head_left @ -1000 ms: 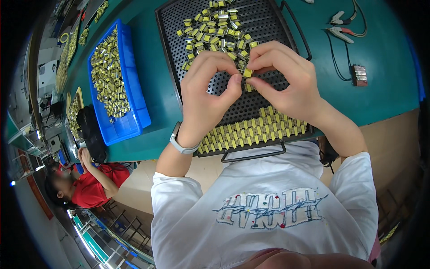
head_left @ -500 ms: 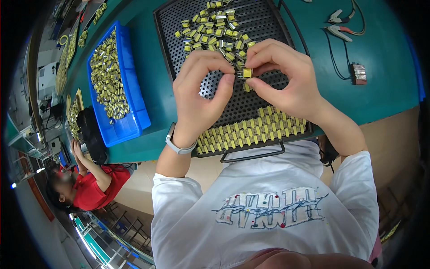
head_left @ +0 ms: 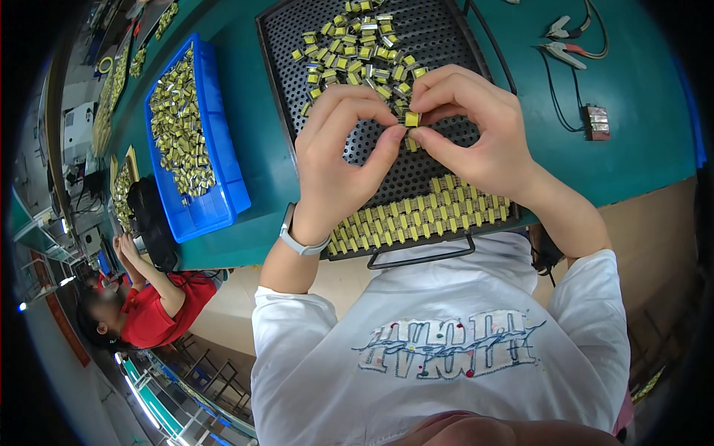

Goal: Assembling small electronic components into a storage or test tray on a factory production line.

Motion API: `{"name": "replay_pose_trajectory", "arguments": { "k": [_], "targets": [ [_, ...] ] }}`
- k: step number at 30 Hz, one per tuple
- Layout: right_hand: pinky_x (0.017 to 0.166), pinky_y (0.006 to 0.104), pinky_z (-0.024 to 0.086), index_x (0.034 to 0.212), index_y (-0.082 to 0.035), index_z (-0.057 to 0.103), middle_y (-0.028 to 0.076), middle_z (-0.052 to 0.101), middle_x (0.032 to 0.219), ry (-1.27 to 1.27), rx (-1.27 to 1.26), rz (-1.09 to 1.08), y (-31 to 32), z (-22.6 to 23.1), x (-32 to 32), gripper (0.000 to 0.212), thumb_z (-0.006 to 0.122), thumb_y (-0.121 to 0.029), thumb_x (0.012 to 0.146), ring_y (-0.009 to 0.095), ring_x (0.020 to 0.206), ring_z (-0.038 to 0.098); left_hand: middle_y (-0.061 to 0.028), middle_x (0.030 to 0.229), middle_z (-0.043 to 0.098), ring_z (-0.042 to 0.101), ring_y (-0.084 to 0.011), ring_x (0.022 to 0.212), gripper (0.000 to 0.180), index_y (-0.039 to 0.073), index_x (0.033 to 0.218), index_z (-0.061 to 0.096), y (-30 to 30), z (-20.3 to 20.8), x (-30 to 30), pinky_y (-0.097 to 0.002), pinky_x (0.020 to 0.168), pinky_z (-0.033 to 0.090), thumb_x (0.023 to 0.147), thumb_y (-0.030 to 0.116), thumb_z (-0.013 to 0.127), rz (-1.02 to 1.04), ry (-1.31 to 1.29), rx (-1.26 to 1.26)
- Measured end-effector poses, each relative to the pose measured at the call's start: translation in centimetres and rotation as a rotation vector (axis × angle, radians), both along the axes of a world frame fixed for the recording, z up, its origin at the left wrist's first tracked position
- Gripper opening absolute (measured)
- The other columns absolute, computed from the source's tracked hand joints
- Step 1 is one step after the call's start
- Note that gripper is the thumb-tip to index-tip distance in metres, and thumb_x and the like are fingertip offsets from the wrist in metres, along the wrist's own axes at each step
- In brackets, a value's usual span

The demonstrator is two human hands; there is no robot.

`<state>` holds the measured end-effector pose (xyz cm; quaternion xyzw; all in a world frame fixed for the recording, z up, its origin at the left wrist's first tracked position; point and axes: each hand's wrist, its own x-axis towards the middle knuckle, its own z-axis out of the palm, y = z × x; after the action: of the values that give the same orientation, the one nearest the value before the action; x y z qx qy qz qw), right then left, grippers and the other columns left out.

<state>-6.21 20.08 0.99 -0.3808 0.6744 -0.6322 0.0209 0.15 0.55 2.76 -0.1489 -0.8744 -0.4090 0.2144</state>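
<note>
A small yellow-taped transformer (head_left: pixel 412 119) with metal pins is held above a black perforated tray (head_left: pixel 394 172). My right hand (head_left: pixel 480 134) pinches its yellow body between thumb and fingers. From the other side, the thumb and forefinger of my left hand (head_left: pixel 338 145) close on its pin end, and the fingertips partly hide the pins. Beyond my hands a loose heap of similar transformers (head_left: pixel 364 52) lies on the tray. Along the tray's near edge, more of them stand in tight, neat rows (head_left: pixel 420 217).
Left of the tray stands a blue bin (head_left: pixel 217 126) full of similar parts. Two pairs of cutters (head_left: pixel 561 53) and a brown block (head_left: pixel 597 123) on a cable lie at right on the green table (head_left: pixel 632 82). Another person in red (head_left: pixel 167 308) works at far left.
My left hand has moved slightly right, and its fingertips now meet the transformer's pin end. My right hand has barely moved.
</note>
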Motion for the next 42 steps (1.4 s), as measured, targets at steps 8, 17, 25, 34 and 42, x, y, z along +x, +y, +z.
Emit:
{"name": "replay_pose_trajectory", "arguments": {
  "k": [8,17,25,34,42],
  "targets": [
    [0.08,0.0283,0.062,0.1,0.004,0.064,0.014,0.064,0.11,0.004,0.003,0.002,0.2,0.3,-0.3,0.024,0.075,0.008,0.079,0.019,0.094,0.069,-0.0106,0.093,0.068,0.067,-0.0266,0.088,0.013,0.002,0.089,0.067,0.1,0.0,0.0,-0.034,0.078,0.053,0.08,-0.001,0.075,0.027,-0.059,0.121],
    [0.078,0.0284,0.061,0.1,0.003,0.065,0.014,0.065,0.109,0.016,0.011,0.037,0.2,0.4,-0.2,0.025,0.076,0.006,0.078,0.019,0.092,0.07,-0.01,0.096,0.071,0.068,-0.0264,0.089,0.015,0.003,0.097,0.072,0.0,-0.1,-0.2,-0.0336,0.078,0.054,0.083,-0.001,0.075,0.014,-0.068,0.068],
    [0.077,0.0283,0.061,0.101,0.003,0.065,0.014,0.065,0.11,-0.008,0.006,0.055,0.2,0.3,-0.2,0.025,0.076,0.005,0.078,0.019,0.091,0.07,-0.0092,0.097,0.071,0.069,-0.0254,0.09,0.015,0.003,0.097,0.072,-0.2,-0.1,-0.3,-0.0331,0.078,0.055,0.083,-0.002,0.075,-0.012,-0.055,0.063],
    [0.075,0.0256,0.058,0.11,0.001,0.069,0.012,0.062,0.112,0.002,0.009,0.016,0.2,0.9,-0.3,0.03,0.069,0.006,0.08,0.016,0.09,0.066,-0.0087,0.098,0.071,0.069,-0.0253,0.089,0.02,0.003,0.101,0.07,0.1,0.1,-0.1,-0.0335,0.076,0.055,0.082,0.001,0.077,-0.014,-0.139,0.082],
    [0.066,0.0259,0.053,0.11,-0.002,0.068,0.009,0.063,0.109,0.179,0.091,-0.138,0.5,0.9,-0.8,0.032,0.067,0.006,0.08,0.015,0.086,0.063,-0.011,0.102,0.067,0.067,-0.0318,0.083,0.039,0.002,0.103,0.067,0.9,-0.8,0.3,-0.038,0.069,0.054,0.072,0.016,0.085,-0.14,-0.171,-0.367]
  ]
}}
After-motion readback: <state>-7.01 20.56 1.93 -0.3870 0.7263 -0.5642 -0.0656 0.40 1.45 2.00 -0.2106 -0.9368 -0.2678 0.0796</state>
